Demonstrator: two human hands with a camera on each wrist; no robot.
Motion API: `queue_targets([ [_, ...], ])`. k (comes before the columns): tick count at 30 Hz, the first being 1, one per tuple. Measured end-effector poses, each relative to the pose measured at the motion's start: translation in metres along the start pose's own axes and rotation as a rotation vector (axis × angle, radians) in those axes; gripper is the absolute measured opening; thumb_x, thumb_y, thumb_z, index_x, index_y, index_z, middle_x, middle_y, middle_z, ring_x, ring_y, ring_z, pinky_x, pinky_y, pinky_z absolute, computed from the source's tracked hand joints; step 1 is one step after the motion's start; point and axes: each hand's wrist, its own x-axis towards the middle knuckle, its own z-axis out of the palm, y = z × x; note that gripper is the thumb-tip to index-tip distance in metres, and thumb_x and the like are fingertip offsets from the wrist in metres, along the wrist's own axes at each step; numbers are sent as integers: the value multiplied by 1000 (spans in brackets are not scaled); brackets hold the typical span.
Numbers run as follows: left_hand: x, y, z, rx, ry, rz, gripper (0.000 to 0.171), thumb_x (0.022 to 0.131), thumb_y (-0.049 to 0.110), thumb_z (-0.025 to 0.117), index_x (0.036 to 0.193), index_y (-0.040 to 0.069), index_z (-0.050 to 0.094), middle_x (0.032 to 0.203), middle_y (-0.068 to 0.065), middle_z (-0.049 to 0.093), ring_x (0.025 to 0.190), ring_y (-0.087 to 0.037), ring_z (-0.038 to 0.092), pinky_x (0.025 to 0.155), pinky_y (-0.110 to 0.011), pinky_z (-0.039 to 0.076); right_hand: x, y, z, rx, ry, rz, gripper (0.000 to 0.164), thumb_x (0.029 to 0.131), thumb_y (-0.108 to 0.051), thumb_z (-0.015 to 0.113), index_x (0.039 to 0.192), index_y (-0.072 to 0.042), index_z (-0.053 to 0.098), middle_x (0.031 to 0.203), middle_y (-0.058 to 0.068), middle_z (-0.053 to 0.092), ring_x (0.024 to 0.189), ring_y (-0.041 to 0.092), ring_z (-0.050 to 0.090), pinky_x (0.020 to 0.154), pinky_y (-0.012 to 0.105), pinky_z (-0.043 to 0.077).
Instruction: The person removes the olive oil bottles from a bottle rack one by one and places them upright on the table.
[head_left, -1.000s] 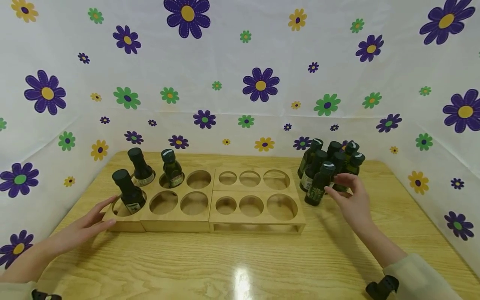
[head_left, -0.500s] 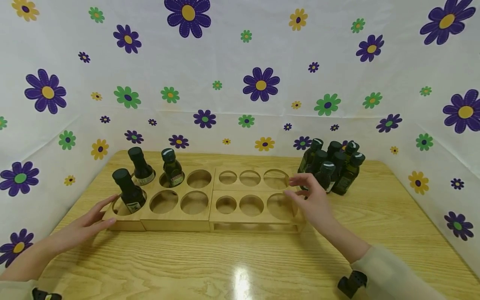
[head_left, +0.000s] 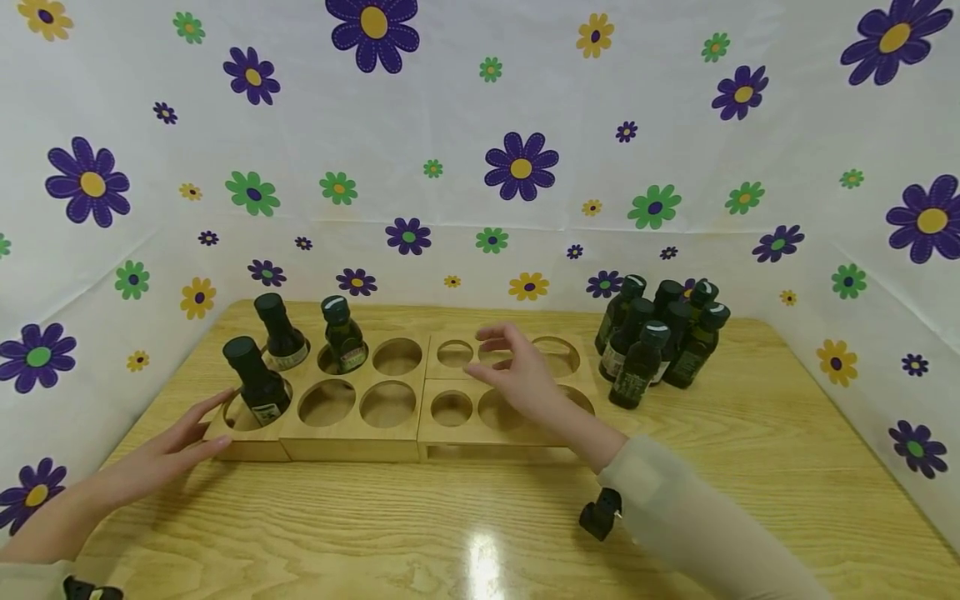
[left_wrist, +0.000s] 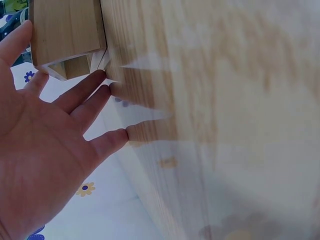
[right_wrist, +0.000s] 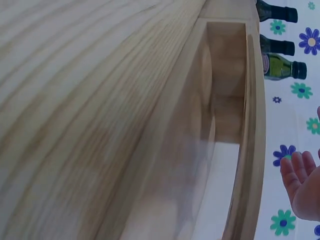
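A light wooden rack [head_left: 348,452] with round holes stretches across the middle of the table. My left hand [head_left: 168,458] lies at its left front corner, fingers extended; in the left wrist view the fingertips [left_wrist: 120,137] reach down to the tabletop beside the rack. My right hand [head_left: 521,375] hovers over the right part of the rack, thumb and fingers apart, holding nothing. At the rack's left end, two dark-capped bottles [head_left: 258,383] [head_left: 283,337] and a green bottle [head_left: 347,342] lean in their holes.
Several dark green bottles [head_left: 633,371] stand close together on the table [head_left: 360,533] at the right rear. Flower-printed white cloth [head_left: 442,108] walls the table at the back and both sides. The rack's lower front has a slot [right_wrist: 227,110] along its right part.
My right hand has moved left from the bottle group to above the rack's right part, carrying nothing. The bottles stand where they were, and my left hand has stayed at the rack's corner.
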Motion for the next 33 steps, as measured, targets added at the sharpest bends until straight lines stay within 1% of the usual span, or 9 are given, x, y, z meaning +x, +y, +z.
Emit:
queue_targets([
  [2,0,0,0,-1,1,2,68,105,18,45,156,6,1,154,-34,6,124,-69,19,89,-73,34,7,-5,10,5,-26,-2,45,88,-11,74,126,-3,51,124,12,57,117,34,52,91,44,47],
  [6,1,0,0,-1,0,3,68,105,18,45,156,6,1,154,-34,5,124,-70,18,89,-74,33,20,-12,27,-17,-75,1,49,87,-12,74,128,-1,50,126,12,55,117,33,53,91,41,47],
  [7,1,0,0,-2,0,4,68,105,18,45,156,6,1,154,-34,5,124,-70,18,89,-74,33,24,-12,30,-26,-87,6,50,87,-12,75,129,-2,49,127,10,55,117,32,54,91,40,48],
  [12,1,0,0,-8,-2,4,68,105,18,44,156,7,0,154,-34,4,124,-70,18,89,-74,32,42,-17,41,-90,-142,49,55,87,-21,75,133,-9,47,132,4,53,119,25,53,90,36,49],
  [16,1,-1,0,-10,-4,11,68,105,17,44,156,7,0,154,-34,5,124,-69,19,89,-73,34,56,-22,47,-133,-156,61,58,88,-27,74,136,-12,46,134,3,52,120,19,52,89,35,49],
  [20,0,0,0,-7,-3,19,68,105,16,44,156,7,0,154,-34,5,124,-69,20,89,-72,35,68,-28,54,-126,-164,50,59,89,-27,73,137,-10,45,135,5,51,121,21,52,93,35,47],
  [23,0,0,-1,-3,-2,23,68,105,16,44,156,8,0,154,-33,5,124,-69,20,89,-72,35,74,-30,63,-121,-188,42,59,90,-25,73,139,-9,44,136,8,51,121,22,52,95,35,46],
  [29,0,0,-1,-3,-6,15,68,105,17,44,156,7,0,154,-34,4,124,-69,19,89,-72,34,82,-35,84,-144,-245,50,63,90,-25,73,142,-10,41,139,7,49,123,22,51,95,30,46],
  [33,1,-1,-1,-3,-6,10,68,105,17,44,156,8,0,154,-33,4,124,-70,18,90,-74,32,88,-33,94,-132,-274,46,65,90,-22,72,144,-10,38,141,8,47,124,23,50,94,27,46],
])
